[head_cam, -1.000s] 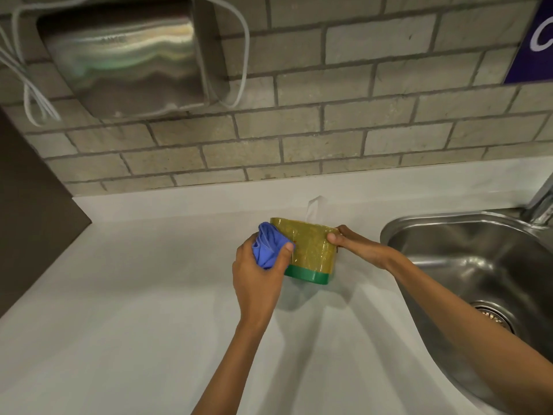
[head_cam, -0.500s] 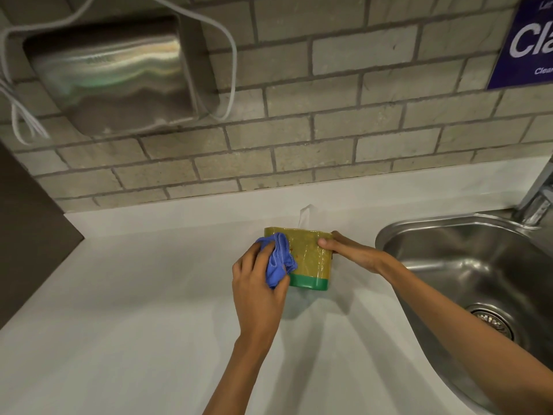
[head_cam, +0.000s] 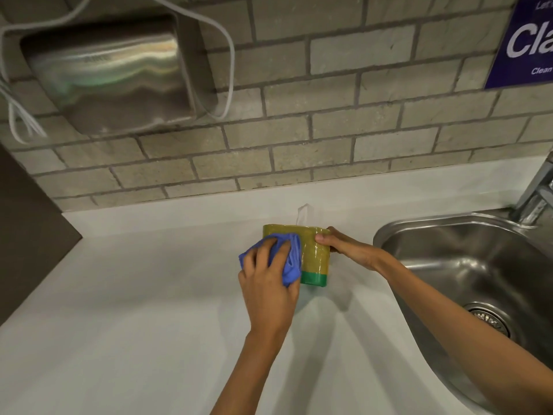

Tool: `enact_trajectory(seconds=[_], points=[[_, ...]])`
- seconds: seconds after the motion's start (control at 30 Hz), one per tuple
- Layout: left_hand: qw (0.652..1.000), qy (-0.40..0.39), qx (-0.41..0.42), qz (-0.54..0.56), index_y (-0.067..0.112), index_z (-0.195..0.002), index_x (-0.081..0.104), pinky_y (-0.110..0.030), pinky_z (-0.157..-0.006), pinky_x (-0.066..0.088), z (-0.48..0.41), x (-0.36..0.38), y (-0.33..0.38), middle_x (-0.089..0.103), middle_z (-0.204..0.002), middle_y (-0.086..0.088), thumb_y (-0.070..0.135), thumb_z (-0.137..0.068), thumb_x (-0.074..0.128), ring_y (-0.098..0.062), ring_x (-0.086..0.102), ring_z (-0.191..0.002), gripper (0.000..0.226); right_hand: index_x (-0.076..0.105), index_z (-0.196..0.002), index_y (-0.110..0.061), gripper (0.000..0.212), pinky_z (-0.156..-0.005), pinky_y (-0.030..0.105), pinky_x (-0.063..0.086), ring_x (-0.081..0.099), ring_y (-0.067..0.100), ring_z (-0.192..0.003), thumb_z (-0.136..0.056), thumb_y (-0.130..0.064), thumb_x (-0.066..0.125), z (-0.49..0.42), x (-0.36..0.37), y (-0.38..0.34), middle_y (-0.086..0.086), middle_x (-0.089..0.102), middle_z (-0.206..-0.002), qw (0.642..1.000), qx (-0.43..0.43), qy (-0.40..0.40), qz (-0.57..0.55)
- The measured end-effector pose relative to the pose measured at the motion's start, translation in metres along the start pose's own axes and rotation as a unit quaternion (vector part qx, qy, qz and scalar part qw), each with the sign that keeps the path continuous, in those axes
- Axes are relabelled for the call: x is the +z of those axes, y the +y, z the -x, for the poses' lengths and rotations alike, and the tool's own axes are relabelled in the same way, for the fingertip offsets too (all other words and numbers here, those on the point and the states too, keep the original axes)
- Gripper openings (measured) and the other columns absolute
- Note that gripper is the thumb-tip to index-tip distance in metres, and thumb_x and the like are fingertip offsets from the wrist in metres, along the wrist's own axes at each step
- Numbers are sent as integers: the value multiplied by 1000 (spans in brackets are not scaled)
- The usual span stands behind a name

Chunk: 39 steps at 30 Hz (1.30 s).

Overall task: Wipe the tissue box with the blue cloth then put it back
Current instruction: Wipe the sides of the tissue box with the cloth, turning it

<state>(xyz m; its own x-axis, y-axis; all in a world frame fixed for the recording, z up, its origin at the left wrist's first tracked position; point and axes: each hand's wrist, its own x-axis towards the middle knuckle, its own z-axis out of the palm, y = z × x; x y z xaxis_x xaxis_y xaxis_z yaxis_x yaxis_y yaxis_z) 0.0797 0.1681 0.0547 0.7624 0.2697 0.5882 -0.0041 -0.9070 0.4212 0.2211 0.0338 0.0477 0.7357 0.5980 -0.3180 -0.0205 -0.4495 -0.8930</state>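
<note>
The tissue box (head_cam: pixel 315 259) is olive-yellow with a green band at its bottom, and a white tissue sticks out of its top. It is held near the back of the white counter (head_cam: pixel 134 310), whether lifted or resting I cannot tell. My right hand (head_cam: pixel 344 245) grips its right upper edge. My left hand (head_cam: pixel 269 283) presses the bunched blue cloth (head_cam: pixel 288 260) flat against the box's front left face, covering that part of the box.
A steel sink (head_cam: pixel 478 271) with a drain lies to the right, its tap (head_cam: pixel 535 199) at the far right edge. A metal hand dryer (head_cam: pixel 110 70) with white cables hangs on the brick wall. A dark panel (head_cam: pixel 27 229) borders the counter's left side.
My left hand has slid the blue cloth from the box's left edge onto its front face and spread flat over it. The right hand keeps its hold.
</note>
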Motion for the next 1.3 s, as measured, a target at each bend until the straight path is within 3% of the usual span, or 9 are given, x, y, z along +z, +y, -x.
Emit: enact_trajectory(seconds=[0.13,0.3,0.5,0.67,0.87,0.97,1.07,1.2,1.3], points=[[995,-21,97,-26,13,-103,70,-42,-74,53,8,-1,-7,69,-109,-10,19,-62,77,-33,64,-97,42,41,-109,-17,53,-110,40,30,43,23,-125,-78,-59,46,-1,-2,3,7,48,-126,1000,5,-1,17],[999,24,-25,9,8,-103,70,-44,-70,54,0,-6,-8,68,-108,-14,13,-66,69,-38,60,-95,37,42,-112,-15,51,-110,39,28,44,22,-124,-81,-55,47,-1,1,1,7,49,-128,1000,4,-2,12],[995,-19,99,-16,11,-102,71,-43,-80,54,16,1,-2,70,-107,-11,15,-58,82,-30,61,-100,45,41,-107,-17,47,-105,36,31,45,22,-119,-82,-56,47,-2,0,4,4,49,-119,999,2,-3,35],[999,32,-36,19,7,-106,70,-47,-75,54,7,-5,-12,67,-110,-17,4,-66,74,-40,59,-98,40,42,-111,-15,63,-111,41,29,45,23,-123,-71,-62,49,-1,1,0,6,49,-123,1000,-4,-1,21],[995,-12,101,-6,13,-102,71,-39,-77,53,22,1,-3,69,-108,-8,19,-63,71,-25,57,-104,40,42,-111,-15,76,-113,43,27,43,23,-125,-58,-69,48,-3,1,0,5,48,-123,999,-7,-5,33],[999,18,42,22,10,-100,72,-41,-74,55,24,-1,-17,69,-107,-11,14,-63,69,-31,61,-98,36,43,-109,-15,73,-112,42,28,45,22,-123,-58,-68,50,-1,0,0,3,50,-119,999,-6,-9,36],[996,40,-60,60,8,-110,67,-45,-73,55,20,-1,-16,64,-115,-14,7,-68,68,-34,57,-100,42,43,-110,-16,73,-110,42,31,45,21,-121,-59,-69,51,-1,-1,0,4,50,-121,999,-2,-10,43],[986,42,-140,82,11,-122,59,-31,-73,48,21,0,-14,57,-123,-11,4,-75,69,-29,52,-107,49,42,-108,-22,69,-96,33,34,45,17,-113,-61,-72,49,3,4,3,-2,48,-116,998,-3,1,58],[975,54,-183,112,12,-123,58,-28,-72,42,21,-3,-21,57,-124,-8,3,-75,66,-29,52,-105,49,47,-110,-31,78,-106,38,31,40,20,-120,-53,-83,43,11,9,12,2,45,-126,999,-18,14,47]])
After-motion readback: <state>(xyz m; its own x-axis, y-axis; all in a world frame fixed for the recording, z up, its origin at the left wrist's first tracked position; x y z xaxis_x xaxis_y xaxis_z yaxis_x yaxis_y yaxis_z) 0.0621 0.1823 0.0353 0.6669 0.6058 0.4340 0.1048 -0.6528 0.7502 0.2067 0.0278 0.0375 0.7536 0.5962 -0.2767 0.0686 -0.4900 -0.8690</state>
